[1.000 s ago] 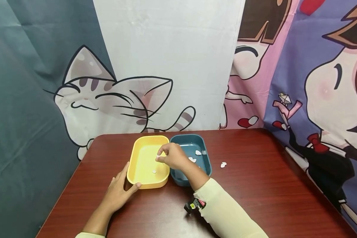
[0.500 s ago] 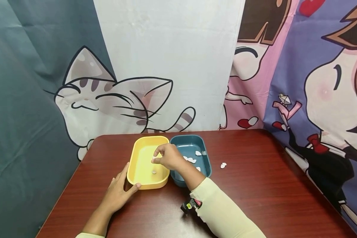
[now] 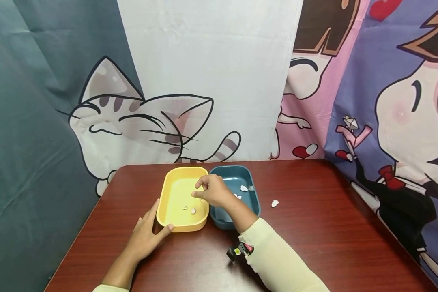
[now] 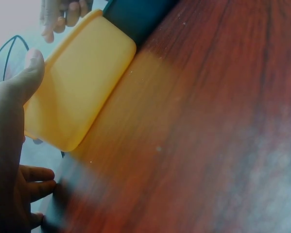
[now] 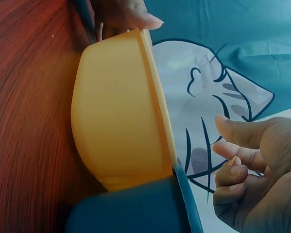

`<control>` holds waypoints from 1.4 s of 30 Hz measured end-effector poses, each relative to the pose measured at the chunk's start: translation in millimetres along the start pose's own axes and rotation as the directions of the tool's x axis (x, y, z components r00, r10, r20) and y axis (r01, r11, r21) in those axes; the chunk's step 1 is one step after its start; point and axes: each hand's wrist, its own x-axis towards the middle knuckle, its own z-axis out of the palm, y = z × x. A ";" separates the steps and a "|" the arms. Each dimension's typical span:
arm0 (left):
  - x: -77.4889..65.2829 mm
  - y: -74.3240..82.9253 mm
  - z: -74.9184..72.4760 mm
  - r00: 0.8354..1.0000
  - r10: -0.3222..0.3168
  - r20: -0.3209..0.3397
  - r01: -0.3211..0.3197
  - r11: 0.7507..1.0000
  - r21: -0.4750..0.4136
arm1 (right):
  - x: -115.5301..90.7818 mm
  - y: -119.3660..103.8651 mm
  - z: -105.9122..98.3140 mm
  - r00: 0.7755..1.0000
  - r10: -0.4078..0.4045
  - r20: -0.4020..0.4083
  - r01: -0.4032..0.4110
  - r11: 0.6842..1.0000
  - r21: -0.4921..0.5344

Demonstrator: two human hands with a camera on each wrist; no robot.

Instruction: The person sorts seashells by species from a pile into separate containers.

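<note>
In the head view my left hand (image 3: 143, 237) touches the near left corner of a yellow tray (image 3: 163, 202), thumb at the rim and fingers extended along the side. My right hand (image 3: 213, 190) hovers over that tray's right side. Its thumb and index finger stand apart, and the right wrist view shows nothing between them. Inside the yellow tray lie a small white flat piece (image 3: 193, 211) and another small pale piece (image 3: 185, 208). A dark blue tray (image 3: 256, 198) stands against its right side, holding several white petal-shaped pieces (image 3: 243, 188), partly hidden by my right forearm.
Small white pieces (image 3: 275, 203) lie on the reddish-brown wooden table (image 3: 314, 227) right of the blue tray. A cloth backdrop (image 3: 219, 61) with cartoon figures hangs behind and at the sides. A small black device (image 3: 235, 252) is on my right wrist.
My right thumb and index finger have parted, releasing the small white piece they pinched. Another piece now shows in the yellow tray. The right hand moved slightly right; the left hand stays put.
</note>
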 end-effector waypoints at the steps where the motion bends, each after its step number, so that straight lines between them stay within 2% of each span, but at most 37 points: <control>1: -0.5 0.1 -0.1 1.000 -0.003 0.001 0.003 1.000 0.001 | -0.7 1.2 -1.2 1.000 -0.002 0.001 0.002 1.000 0.002; 8: -1.8 -0.3 2.3 1.000 -0.009 0.003 0.009 1.000 -0.001 | -7.2 9.4 -14.1 1.000 0.020 0.000 -0.020 1.000 -0.002; 18: -0.2 0.6 -5.3 1.000 0.011 -0.009 -0.011 1.000 0.026 | -16.5 20.8 -36.0 0.999 0.020 -0.029 -0.020 1.000 -0.013; 28: -1.5 1.1 -1.6 1.000 0.001 -0.003 -0.001 1.000 0.011 | -27.7 53.8 -60.5 0.993 0.023 -0.113 -0.028 0.999 -0.042; 36: -0.6 1.6 -0.8 1.000 0.001 -0.013 -0.001 1.000 0.006 | -36.5 77.8 -89.9 0.974 0.073 -0.216 -0.083 0.996 -0.035; 42: -1.1 0.6 1.1 1.000 -0.004 -0.013 0.004 1.000 -0.003 | -42.2 94.4 -107.4 0.962 0.078 -0.262 -0.090 0.995 -0.035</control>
